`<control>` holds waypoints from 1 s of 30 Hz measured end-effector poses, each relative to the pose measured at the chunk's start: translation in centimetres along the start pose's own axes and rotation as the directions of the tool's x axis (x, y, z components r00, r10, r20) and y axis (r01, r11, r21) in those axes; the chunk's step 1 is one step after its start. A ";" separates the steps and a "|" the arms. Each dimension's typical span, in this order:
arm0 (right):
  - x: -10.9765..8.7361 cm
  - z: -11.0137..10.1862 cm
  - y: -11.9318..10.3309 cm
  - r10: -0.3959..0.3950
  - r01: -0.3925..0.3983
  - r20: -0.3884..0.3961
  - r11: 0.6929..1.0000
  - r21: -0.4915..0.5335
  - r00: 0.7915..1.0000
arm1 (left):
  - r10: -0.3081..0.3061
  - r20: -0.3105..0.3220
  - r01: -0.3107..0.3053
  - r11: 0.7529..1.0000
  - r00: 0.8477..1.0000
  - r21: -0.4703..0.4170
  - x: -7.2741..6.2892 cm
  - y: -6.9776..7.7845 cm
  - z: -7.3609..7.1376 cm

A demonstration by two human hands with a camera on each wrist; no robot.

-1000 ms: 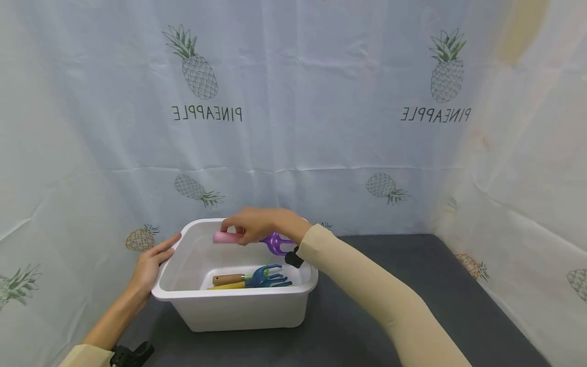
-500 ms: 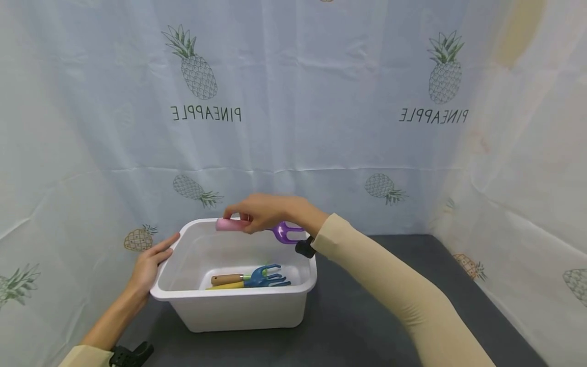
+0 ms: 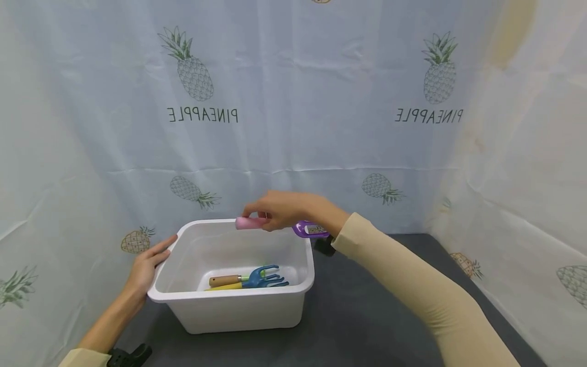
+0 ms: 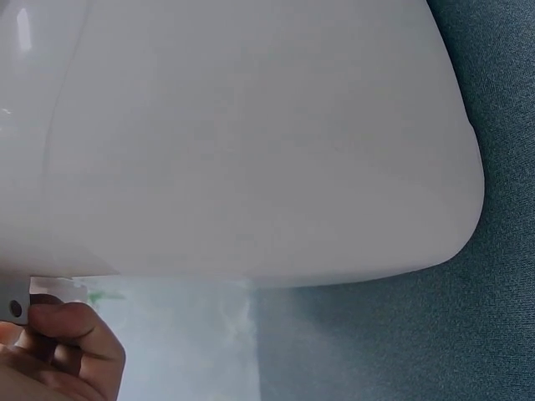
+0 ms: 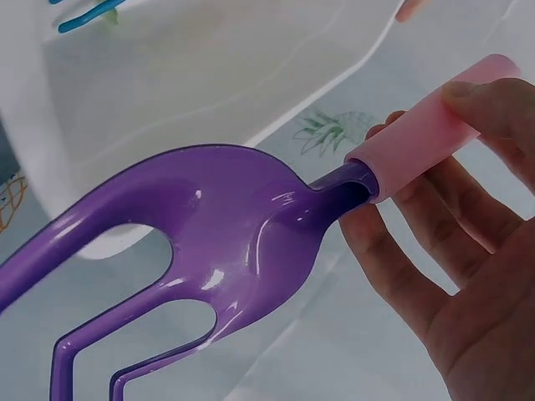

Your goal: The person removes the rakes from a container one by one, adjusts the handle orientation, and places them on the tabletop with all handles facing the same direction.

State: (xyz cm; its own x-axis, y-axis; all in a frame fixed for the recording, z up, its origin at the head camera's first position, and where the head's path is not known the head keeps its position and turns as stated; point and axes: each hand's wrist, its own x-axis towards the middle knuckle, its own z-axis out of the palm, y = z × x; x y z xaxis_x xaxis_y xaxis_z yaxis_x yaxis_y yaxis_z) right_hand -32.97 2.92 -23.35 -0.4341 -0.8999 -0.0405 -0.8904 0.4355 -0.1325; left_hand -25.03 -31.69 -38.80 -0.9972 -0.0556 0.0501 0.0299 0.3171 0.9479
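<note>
My right hand (image 3: pixel 285 208) grips the pink handle of a purple hand rake (image 5: pixel 230 225), holding it level above the back right rim of a white plastic basin (image 3: pixel 234 311). In the right wrist view the thumb lies on top of the handle and the fingers are behind it; the bent tines point away from the hand. At the basin's left side, my left hand (image 3: pixel 145 267) holds the rim, thumb and fingers pinching it in the left wrist view. On the basin's floor lie a blue hand rake (image 3: pixel 260 279) with a yellow handle and a wooden-handled tool (image 3: pixel 224 280), its head partly hidden.
The basin stands on a dark grey table (image 3: pixel 367 300), whose surface extends to the right. A pale curtain (image 3: pixel 293 102) printed with pineapples hangs close behind it, and further curtains enclose both sides.
My right hand has lifted the purple hand rake up from inside the basin and moved it right, over the back rim. The left hand stays on the rim.
</note>
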 end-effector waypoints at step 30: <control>-5.6 2.0 5.3 0.160 -0.157 -0.047 0.986 0.064 0.986 | -0.027 0.016 0.027 1.000 1.000 0.000 0.1 -0.3 -0.2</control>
State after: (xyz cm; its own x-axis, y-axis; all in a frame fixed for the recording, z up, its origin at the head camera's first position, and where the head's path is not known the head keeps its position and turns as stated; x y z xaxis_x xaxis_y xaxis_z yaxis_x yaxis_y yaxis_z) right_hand -35.03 10.24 -25.80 -0.5769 -0.8167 -0.0147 -0.8007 0.5689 -0.1876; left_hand -25.16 -31.96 -39.02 -0.9986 -0.0495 0.0193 0.0028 0.3154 0.9489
